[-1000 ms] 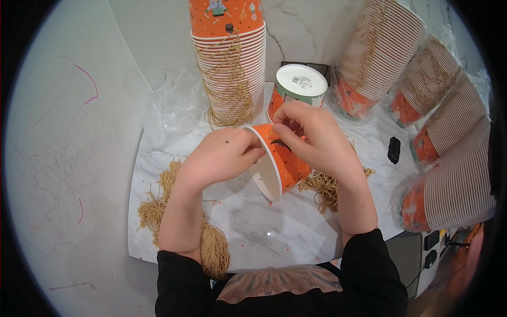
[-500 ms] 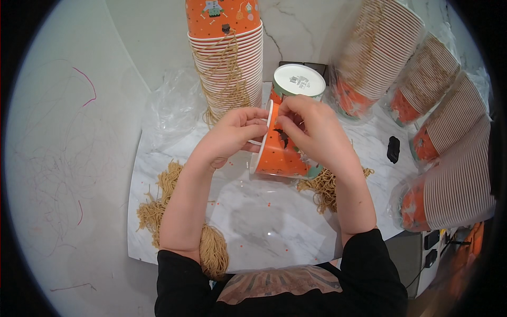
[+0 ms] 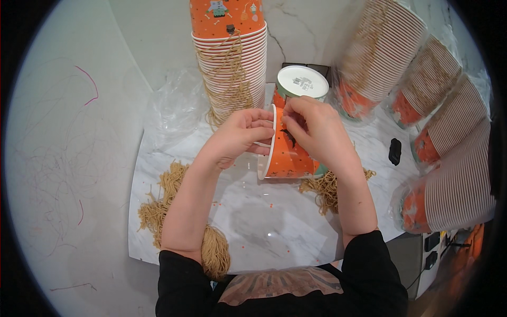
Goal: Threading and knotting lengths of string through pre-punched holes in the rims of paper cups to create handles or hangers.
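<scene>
An orange paper bucket (image 3: 291, 158) with a black bat print and a white rim lies on its side in front of me, its mouth facing left. The fingers of my left hand (image 3: 248, 132) reach into that mouth and hold it at the rim. On the bucket's upper side, my right hand (image 3: 315, 127) has thumb and fingers pinched together near the bat; whatever is between the fingertips is hidden. Just behind stands another bucket, upside down, its white base (image 3: 302, 82) up. Tan cord (image 3: 323, 191) lies in a loose heap beneath my right forearm.
A tall stack of nested buckets (image 3: 235, 68), draped with tan cords, stands at the back. Several plastic-wrapped bucket stacks (image 3: 458, 174) line the right side. Bundles of tan cord (image 3: 215, 252) lie by my left forearm. A small black object (image 3: 394, 151) rests on the marbled board (image 3: 253, 222).
The bucket has turned slightly, its near rim shifting a little to the right. Both hands stay on it in nearly the same pose.
</scene>
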`<state>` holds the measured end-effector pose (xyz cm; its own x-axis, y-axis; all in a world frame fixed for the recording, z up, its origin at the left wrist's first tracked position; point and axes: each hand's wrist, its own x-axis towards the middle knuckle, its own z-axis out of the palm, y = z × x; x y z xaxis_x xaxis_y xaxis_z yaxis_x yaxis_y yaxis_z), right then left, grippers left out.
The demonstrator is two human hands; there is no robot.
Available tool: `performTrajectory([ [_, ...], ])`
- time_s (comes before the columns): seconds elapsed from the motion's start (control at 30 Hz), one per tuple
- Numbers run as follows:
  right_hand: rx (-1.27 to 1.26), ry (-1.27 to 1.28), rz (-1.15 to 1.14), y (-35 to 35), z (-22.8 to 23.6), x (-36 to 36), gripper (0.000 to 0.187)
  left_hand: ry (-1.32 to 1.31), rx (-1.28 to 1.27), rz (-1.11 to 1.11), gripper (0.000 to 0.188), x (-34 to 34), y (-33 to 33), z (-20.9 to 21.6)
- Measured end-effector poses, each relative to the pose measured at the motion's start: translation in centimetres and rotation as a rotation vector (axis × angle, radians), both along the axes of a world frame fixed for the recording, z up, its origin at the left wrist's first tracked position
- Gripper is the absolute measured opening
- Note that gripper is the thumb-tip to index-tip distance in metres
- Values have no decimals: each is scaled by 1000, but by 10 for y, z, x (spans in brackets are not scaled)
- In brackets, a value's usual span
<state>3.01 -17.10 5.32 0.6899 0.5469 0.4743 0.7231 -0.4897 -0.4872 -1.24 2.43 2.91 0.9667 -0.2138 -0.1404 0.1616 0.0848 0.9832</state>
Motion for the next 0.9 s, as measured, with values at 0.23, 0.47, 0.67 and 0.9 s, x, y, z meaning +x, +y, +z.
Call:
performTrajectory([
  [0.23, -14, -33, 4, -1, -2, 2, 12, 2, 55, -16, 39, 3, 1, -3],
  [0.47, -35, -55, 2, 0, -3, 1, 11, 31, -23, -23, 35, 7, 1, -6],
  [0.67, -46, -30, 12, -1, -1, -1, 11, 46, -88, -88, 32, 11, -1, -13],
  [0.9, -41, -37, 19, 0, -2, -1, 12, 53, -87, -35, 23, 13, -3, -21],
])
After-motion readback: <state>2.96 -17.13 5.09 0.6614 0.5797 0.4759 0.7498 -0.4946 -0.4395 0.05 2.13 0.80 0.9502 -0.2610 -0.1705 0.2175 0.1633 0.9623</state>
